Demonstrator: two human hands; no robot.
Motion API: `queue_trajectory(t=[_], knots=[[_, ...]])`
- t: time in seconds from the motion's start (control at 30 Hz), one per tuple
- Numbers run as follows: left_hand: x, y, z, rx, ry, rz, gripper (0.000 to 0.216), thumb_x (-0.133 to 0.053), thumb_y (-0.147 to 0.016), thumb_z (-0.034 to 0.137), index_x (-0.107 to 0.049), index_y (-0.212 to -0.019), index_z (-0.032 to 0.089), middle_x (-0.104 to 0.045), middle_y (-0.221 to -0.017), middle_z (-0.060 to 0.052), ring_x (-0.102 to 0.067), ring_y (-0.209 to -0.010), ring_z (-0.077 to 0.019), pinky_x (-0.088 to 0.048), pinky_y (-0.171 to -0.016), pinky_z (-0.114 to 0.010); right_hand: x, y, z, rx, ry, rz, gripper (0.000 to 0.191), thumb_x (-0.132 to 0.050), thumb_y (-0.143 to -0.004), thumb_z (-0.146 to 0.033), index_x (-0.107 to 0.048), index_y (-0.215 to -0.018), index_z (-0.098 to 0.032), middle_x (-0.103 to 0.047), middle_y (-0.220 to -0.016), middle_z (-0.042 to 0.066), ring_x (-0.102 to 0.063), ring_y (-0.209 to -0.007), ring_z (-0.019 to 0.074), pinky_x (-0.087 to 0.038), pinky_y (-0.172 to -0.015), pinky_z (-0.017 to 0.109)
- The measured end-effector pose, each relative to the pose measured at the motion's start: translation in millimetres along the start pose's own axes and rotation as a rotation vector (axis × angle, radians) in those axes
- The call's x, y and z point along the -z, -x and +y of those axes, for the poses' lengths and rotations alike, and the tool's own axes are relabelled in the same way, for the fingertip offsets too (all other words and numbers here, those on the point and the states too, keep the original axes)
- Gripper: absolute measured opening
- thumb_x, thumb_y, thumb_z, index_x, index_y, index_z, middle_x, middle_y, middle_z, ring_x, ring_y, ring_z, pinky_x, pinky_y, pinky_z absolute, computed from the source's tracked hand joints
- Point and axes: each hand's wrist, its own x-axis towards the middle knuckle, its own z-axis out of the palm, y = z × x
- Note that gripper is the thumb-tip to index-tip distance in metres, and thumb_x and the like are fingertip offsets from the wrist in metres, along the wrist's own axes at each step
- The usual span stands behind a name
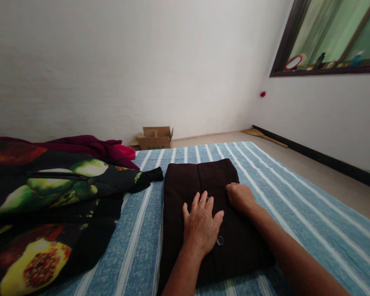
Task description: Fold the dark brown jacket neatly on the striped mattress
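Both forearms [181, 275] run off the bottom edge. Left hand [202, 224] lies flat, fingers spread, on the folded dark garment [200, 176]; right hand [240, 197], just beside it, curls its fingertips out of sight, grip impossible to tell. Right of the hands striped bedding [296, 213] stretches wide; left, fruit-print cloth [49, 193] crowds close.

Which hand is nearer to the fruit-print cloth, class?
Left. The left hand lies flat on the dark garment, toward the fruit-print cloth; the right hand rests farther right.
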Motion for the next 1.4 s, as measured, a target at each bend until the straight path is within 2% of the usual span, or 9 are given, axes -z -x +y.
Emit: queue_trajectory(t=[0.23,0.43,0.63,0.77,0.9,1.0,1.1,1.23,1.4], knots=[[1,0,1,0.006,-0.009,-0.003,0.051,-0.030,-0.089,0.051,-0.045,-0.131,0.025,-0.033,-0.146,-0.003,-0.021,-0.135,-0.0270,-0.017,-0.106,-0.058,-8,-3,23,-0.045,-0.191,0.052,0.025,-0.038,-0.082,-0.017,-0.062,-0.078,-0.017,-0.066,-0.075,0.005,-0.063,-0.075,0.0166,-0.041,-0.064,0.024],[3,-1,2,0.008,0.003,-0.002,0.050,-0.031,-0.089,0.050,-0.046,-0.130,0.025,-0.034,-0.145,-0.003,-0.022,-0.135,-0.0267,-0.017,-0.106,-0.058,-12,3,39,-0.214,-0.996,0.134,0.018,-0.050,-0.073,-0.032,-0.058,-0.070,-0.016,-0.055,-0.053,-0.004,-0.052,-0.041,0.0098,-0.038,-0.042,0.021],[3,-1,2,0.012,-0.007,-0.010,0.050,-0.032,-0.089,0.050,-0.046,-0.130,0.024,-0.034,-0.145,-0.003,-0.023,-0.135,-0.0268,-0.017,-0.106,-0.058,-3,4,53,-0.321,-1.327,0.175,0.017,-0.064,-0.064,-0.029,-0.057,-0.065,-0.014,-0.055,-0.046,-0.003,-0.049,-0.035,0.0089,-0.035,-0.035,0.019],[5,-2,2,0.017,-0.011,-0.014,0.050,-0.032,-0.089,0.049,-0.046,-0.130,0.024,-0.034,-0.145,-0.003,-0.023,-0.135,-0.0257,-0.017,-0.106,-0.057,11,7,87,-0.510,-1.603,0.445,0.019,-0.070,-0.056,-0.020,-0.055,-0.065,-0.014,-0.057,-0.047,-0.002,-0.049,-0.034,0.0102,-0.037,-0.032,0.019],[7,-3,2,0.027,-0.017,-0.032,0.049,-0.033,-0.089,0.048,-0.047,-0.129,0.024,-0.034,-0.145,-0.003,-0.023,-0.135,-0.0262,-0.017,-0.106,-0.057,31,17,139,-0.647,-1.776,0.781,0.019,-0.049,-0.073,-0.026,-0.036,-0.061,-0.020,-0.045,-0.043,-0.008,-0.044,-0.034,0.0049,-0.040,-0.037,0.015],[7,-4,3,0.027,-0.019,-0.030,0.049,-0.034,-0.089,0.048,-0.046,-0.129,0.024,-0.034,-0.145,-0.003,-0.023,-0.135,-0.0260,-0.017,-0.106,-0.056,34,26,164,-0.729,-1.879,0.905,0.020,-0.033,-0.082,-0.023,-0.030,-0.062,-0.020,-0.043,-0.046,-0.008,-0.043,-0.035,0.0036,-0.041,-0.040,0.014],[5,-3,2,0.028,-0.018,-0.026,0.049,-0.033,-0.089,0.048,-0.046,-0.129,0.025,-0.034,-0.145,-0.002,-0.023,-0.135,-0.0256,-0.017,-0.106,-0.056,22,28,163,-0.785,-1.952,0.875,0.013,-0.038,-0.082,-0.019,-0.040,-0.069,-0.020,-0.054,-0.057,-0.004,-0.048,-0.040,0.0047,-0.045,-0.042,0.016],[3,0,1,0.016,0.000,-0.008,0.051,-0.030,-0.089,0.051,-0.046,-0.130,0.025,-0.034,-0.145,-0.002,-0.022,-0.135,-0.0254,-0.017,-0.107,-0.057,9,20,132,-0.762,-1.958,0.743,0.005,-0.054,-0.074,-0.017,-0.051,-0.078,-0.018,-0.061,-0.061,0.001,-0.054,-0.045,0.0082,-0.047,-0.043,0.018],[1,4,0,0.009,0.043,-0.011,0.053,-0.029,-0.089,0.054,-0.045,-0.131,0.026,-0.033,-0.146,-0.002,-0.022,-0.135,-0.0256,-0.016,-0.107,-0.058,26,6,69,-0.459,-1.784,0.477,0.024,-0.072,-0.059,-0.020,-0.060,-0.079,-0.014,-0.063,-0.055,0.002,-0.053,-0.042,0.0096,-0.043,-0.039,0.019]])
